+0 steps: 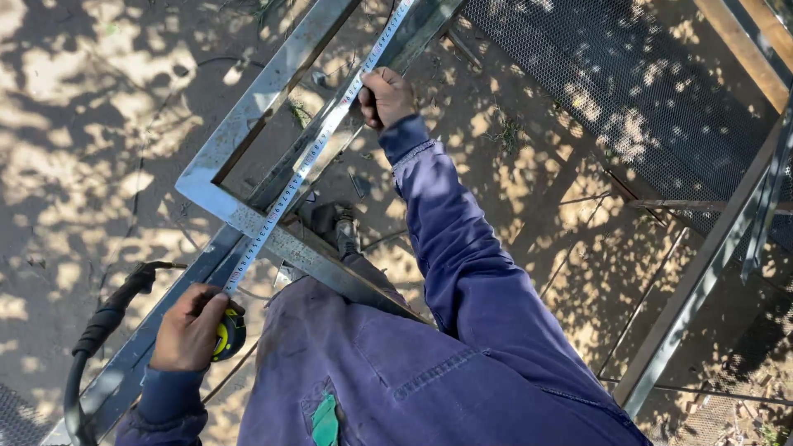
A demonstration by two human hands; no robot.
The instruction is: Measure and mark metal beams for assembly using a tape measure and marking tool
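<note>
My left hand (188,329) grips a yellow and black tape measure case (230,334) at the lower left. Its white tape blade (307,161) runs diagonally up and to the right along a grey steel frame (248,111). My right hand (385,97) is closed on a small dark marking tool, held against the blade and the frame's long bar near the top middle. I wear blue work overalls, and my dark boot (337,227) shows under the frame.
A black hose or cable (99,330) curls at the lower left. Expanded metal mesh (628,91) lies at the upper right beside another angled metal frame (702,272). The ground is sandy dirt in dappled shade, with thin wires (636,310) lying on it.
</note>
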